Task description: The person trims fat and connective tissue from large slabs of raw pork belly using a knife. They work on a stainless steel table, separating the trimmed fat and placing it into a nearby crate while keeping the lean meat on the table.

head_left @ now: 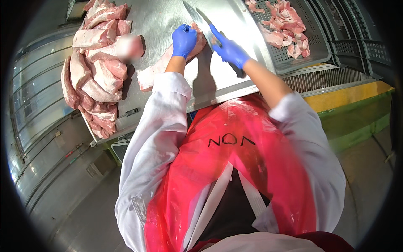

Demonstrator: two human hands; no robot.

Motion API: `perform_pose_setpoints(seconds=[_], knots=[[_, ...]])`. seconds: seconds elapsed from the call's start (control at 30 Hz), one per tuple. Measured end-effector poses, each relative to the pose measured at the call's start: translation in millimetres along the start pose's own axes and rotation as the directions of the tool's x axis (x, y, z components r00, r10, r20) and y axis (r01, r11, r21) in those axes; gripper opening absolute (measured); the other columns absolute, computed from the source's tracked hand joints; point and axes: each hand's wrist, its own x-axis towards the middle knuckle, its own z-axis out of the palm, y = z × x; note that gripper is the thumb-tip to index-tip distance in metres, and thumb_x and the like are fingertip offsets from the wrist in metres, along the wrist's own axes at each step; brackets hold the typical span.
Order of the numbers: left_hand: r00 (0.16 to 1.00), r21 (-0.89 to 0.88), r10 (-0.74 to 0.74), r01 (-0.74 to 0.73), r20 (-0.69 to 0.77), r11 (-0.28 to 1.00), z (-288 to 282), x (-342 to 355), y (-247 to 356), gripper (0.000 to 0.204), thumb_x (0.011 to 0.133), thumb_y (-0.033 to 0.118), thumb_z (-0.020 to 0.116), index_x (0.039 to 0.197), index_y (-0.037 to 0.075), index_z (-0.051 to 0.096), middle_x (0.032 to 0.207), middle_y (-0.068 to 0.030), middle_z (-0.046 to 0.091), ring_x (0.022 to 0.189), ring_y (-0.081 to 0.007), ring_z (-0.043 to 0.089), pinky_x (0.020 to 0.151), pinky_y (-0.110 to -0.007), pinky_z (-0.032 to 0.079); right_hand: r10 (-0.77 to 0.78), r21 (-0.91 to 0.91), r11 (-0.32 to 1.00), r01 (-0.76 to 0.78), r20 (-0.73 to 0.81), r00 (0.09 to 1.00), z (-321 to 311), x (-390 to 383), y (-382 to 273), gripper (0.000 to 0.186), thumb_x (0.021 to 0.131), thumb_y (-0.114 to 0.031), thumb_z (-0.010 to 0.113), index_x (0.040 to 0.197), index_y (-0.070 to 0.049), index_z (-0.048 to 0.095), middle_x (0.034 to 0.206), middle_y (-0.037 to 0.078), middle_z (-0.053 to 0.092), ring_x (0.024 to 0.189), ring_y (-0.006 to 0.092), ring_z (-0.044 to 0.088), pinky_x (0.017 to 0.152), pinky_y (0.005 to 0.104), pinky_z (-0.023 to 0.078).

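Observation:
A long strip of pale pink raw meat [158, 63] lies slantwise on the steel table [159, 17]. My left hand [184, 40], in a blue glove, is closed on its far part, fingers curled against the meat. My right hand [230, 49], gloved in blue too, is wrapped round the handle of a knife [195, 14]. Its long blade points away and to the left, beside the strip's far end, and the dark butt of the handle shows below my palm. Whether the edge touches the meat I cannot tell.
At the left a pile of raw meat pieces [98, 75] reaches the table's edge; one spot there is blurred. A perforated grey tray [277, 54] with trimmed scraps [289, 25] stands at the right, beside dark plastic crates [352, 38]. A small dark object [132, 112] lies near the front edge.

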Motion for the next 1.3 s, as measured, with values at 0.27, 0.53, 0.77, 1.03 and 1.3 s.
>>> perform_pose_setpoints(seconds=[0.27,0.53,0.77,1.03,1.3], knots=[[0.999,-0.049,0.037,-0.038,-0.011,0.998,-7.4,-5.1,18.2,0.028,0.087,0.024,0.064,0.077,-0.002,0.066,0.075,-0.0230,0.069,0.068,-0.0326,0.069,0.066,-0.040,0.054,0.038,0.133,0.990,-0.043,0.045,0.998,7.9,21.4,1.3,0.081,0.093,-0.013,0.055,0.162,-0.032,0.018,0.077,0.013,0.067,0.058,0.0174,0.063,0.062,0.0350,0.057],[0.994,-0.214,-0.048,0.027,-0.094,0.976,-12.6,7.8,3.4,0.023,0.085,0.019,0.062,0.078,-0.002,0.068,0.072,-0.0184,0.069,0.067,-0.0255,0.067,0.066,-0.039,0.052,0.061,-0.069,0.996,-0.053,0.128,0.990,-1.1,-42.9,9.7,0.074,0.097,-0.020,0.052,0.162,-0.036,0.018,0.121,0.023,0.067,0.059,0.0212,0.065,0.068,0.0340,0.058],[0.990,0.019,0.010,-0.008,-0.144,1.000,-37.3,7.9,18.8,0.024,0.085,0.021,0.063,0.078,-0.001,0.067,0.073,-0.0213,0.070,0.069,-0.0309,0.069,0.068,-0.038,0.054,0.053,0.119,0.992,-0.038,-0.129,0.990,-24.7,15.8,-11.0,0.077,0.096,-0.020,0.057,0.162,-0.034,0.018,0.076,0.010,0.062,0.054,0.0155,0.057,0.059,0.0332,0.055],[1.000,0.354,-0.021,0.028,-0.023,0.935,3.8,-5.9,28.0,0.042,0.082,0.036,0.064,0.091,-0.004,0.068,0.087,-0.0254,0.072,0.085,-0.0404,0.071,0.081,-0.044,0.057,0.082,0.182,0.983,-0.026,-0.310,0.947,-41.5,-7.5,13.9,0.083,0.094,-0.010,0.059,0.162,-0.035,0.018,0.072,0.006,0.057,0.055,0.0111,0.054,0.054,0.0301,0.053],[0.988,-0.010,-0.107,0.107,-0.113,0.994,7.8,-17.2,-2.0,0.037,0.080,0.030,0.070,0.080,-0.007,0.068,0.073,-0.0221,0.069,0.071,-0.0328,0.070,0.068,-0.041,0.054,-0.150,0.062,0.985,0.162,-0.155,0.976,9.2,55.5,14.9,0.075,0.096,-0.022,0.056,0.161,-0.034,0.020,0.079,0.018,0.067,0.056,0.0213,0.062,0.063,0.0373,0.056]])
